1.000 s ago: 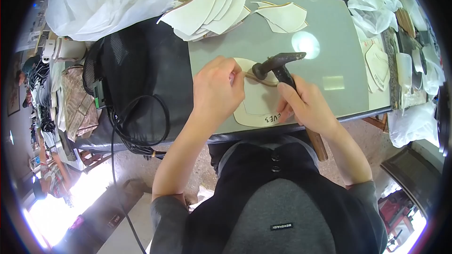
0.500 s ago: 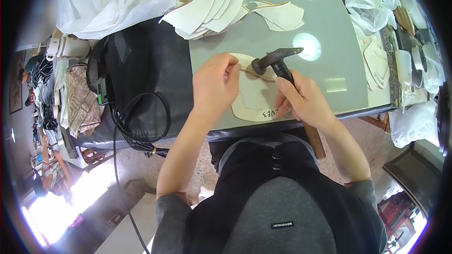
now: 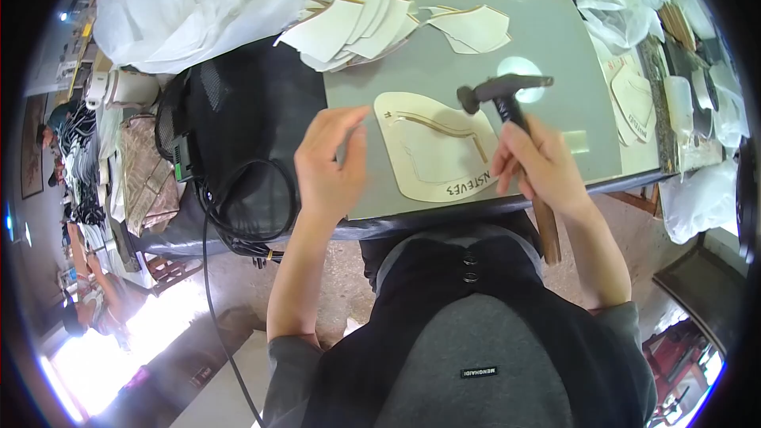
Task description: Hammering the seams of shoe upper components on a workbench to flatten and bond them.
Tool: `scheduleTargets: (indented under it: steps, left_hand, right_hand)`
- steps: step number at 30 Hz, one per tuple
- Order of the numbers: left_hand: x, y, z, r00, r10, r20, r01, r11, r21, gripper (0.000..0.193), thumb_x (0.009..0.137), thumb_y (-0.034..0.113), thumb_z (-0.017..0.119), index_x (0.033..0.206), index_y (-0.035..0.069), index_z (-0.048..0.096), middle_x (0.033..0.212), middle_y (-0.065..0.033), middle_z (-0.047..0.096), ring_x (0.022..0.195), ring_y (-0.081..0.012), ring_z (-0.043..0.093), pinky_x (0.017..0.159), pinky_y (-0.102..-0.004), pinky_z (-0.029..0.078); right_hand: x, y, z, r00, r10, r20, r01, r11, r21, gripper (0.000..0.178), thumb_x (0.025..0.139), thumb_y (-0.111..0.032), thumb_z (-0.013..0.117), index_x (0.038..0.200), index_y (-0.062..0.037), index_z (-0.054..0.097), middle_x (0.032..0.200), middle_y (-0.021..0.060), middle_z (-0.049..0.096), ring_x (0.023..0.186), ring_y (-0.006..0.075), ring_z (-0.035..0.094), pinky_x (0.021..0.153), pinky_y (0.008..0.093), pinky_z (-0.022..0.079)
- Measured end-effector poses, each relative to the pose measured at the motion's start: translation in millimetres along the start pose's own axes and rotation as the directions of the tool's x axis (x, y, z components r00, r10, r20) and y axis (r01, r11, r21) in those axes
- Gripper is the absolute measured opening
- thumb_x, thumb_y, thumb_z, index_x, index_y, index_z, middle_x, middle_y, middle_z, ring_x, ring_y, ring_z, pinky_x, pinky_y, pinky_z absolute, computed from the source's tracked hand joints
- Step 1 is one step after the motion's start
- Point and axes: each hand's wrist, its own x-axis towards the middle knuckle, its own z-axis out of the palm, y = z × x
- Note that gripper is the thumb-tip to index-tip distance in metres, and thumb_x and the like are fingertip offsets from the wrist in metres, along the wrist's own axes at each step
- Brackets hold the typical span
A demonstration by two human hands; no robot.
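Observation:
A cream, rounded flat piece (image 3: 432, 170) with dark lettering lies on the grey board (image 3: 547, 32) in front of me. On its upper half runs a thin tan strip (image 3: 434, 125), bent sharply down at its right end. My left hand (image 3: 333, 154) hovers just left of this piece, thumb and fingers apart, holding nothing. My right hand (image 3: 547, 162) is wrapped round the handle of a hammer (image 3: 507, 91). The dark hammer head is raised to the upper right of the cream piece, and the wooden handle end points toward my body.
Several white cut pieces (image 3: 357, 28) are piled at the back of the board, with a smaller stack (image 3: 476, 29) to their right. A black mesh bag (image 3: 214, 103) and a coiled black cable (image 3: 258, 198) lie left. White plastic sheeting (image 3: 206, 8) covers the far edge. More cream patterns (image 3: 632, 99) lie right.
My left hand has let go of the strip's left end and moved left, opening. My right hand has carried the hammer to the right, off the cream piece.

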Motion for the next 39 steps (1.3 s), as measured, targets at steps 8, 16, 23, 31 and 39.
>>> scheduleTargets:
  steps: [8, 16, 23, 31, 39]
  left_hand:
    - [8.0, 4.9, 16.1, 0.997, -0.039, 0.073, 0.021, 0.972, 0.236, 0.016, 0.085, 0.006, 0.067, 0.100, 0.001, 0.068, 0.095, -0.0125, 0.066, 0.090, -0.0251, 0.064, 0.082, -0.0325, 0.050]
    - [20.8, 16.8, 23.7, 0.965, -0.132, 0.226, 0.085, 0.974, 0.209, 0.008, 0.090, 0.007, 0.062, 0.089, 0.000, 0.057, 0.090, -0.0112, 0.063, 0.083, -0.0225, 0.062, 0.080, -0.0333, 0.050]
    - [12.0, 31.8, 33.0, 0.875, -0.331, 0.354, 0.479, 0.702, -0.528, 0.036, 0.092, 0.010, 0.065, 0.118, 0.001, 0.043, 0.103, -0.0145, 0.065, 0.088, -0.0182, 0.064, 0.081, -0.0306, 0.052]
    - [19.3, 59.4, 33.0, 0.948, -0.059, 0.314, 0.050, 0.998, 0.034, 0.094, 0.081, 0.003, 0.075, 0.153, 0.006, 0.015, 0.111, -0.0133, 0.065, 0.094, -0.0144, 0.065, 0.081, -0.0286, 0.051]
    - [107.1, 2.5, -26.1, 0.883, -0.437, -0.170, 0.304, 0.810, -0.502, 0.069, 0.083, -0.002, 0.069, 0.142, -0.005, 0.032, 0.115, -0.0179, 0.062, 0.098, -0.0245, 0.064, 0.085, -0.0332, 0.051]
  right_hand:
    - [20.5, 10.8, -5.7, 0.988, -0.036, -0.152, 0.039, 0.999, 0.019, 0.036, 0.103, -0.032, 0.050, 0.087, 0.0006, 0.050, 0.072, 0.0107, 0.066, 0.054, 0.0119, 0.063, 0.039, 0.0238, 0.039]
    - [18.9, 13.3, -1.4, 0.977, -0.073, -0.202, 0.067, 0.997, -0.032, 0.037, 0.101, -0.031, 0.053, 0.085, 0.0026, 0.051, 0.069, 0.0098, 0.065, 0.054, 0.0124, 0.064, 0.042, 0.0248, 0.044]
    - [17.9, 10.2, 2.0, 0.969, -0.096, -0.226, 0.090, 0.995, -0.036, 0.037, 0.101, -0.030, 0.053, 0.085, 0.0031, 0.052, 0.069, 0.0107, 0.066, 0.053, 0.0140, 0.065, 0.042, 0.0258, 0.044]
    - [16.5, 12.3, 3.0, 0.960, -0.127, -0.251, 0.119, 0.992, -0.048, 0.035, 0.101, -0.028, 0.053, 0.085, 0.0034, 0.051, 0.068, 0.0111, 0.066, 0.055, 0.0153, 0.067, 0.042, 0.0260, 0.045]
    - [16.0, 15.6, -0.8, 0.957, -0.136, -0.255, 0.156, 0.986, 0.060, 0.029, 0.103, -0.024, 0.048, 0.094, 0.0032, 0.051, 0.078, 0.0137, 0.068, 0.065, 0.0164, 0.071, 0.041, 0.0227, 0.042]
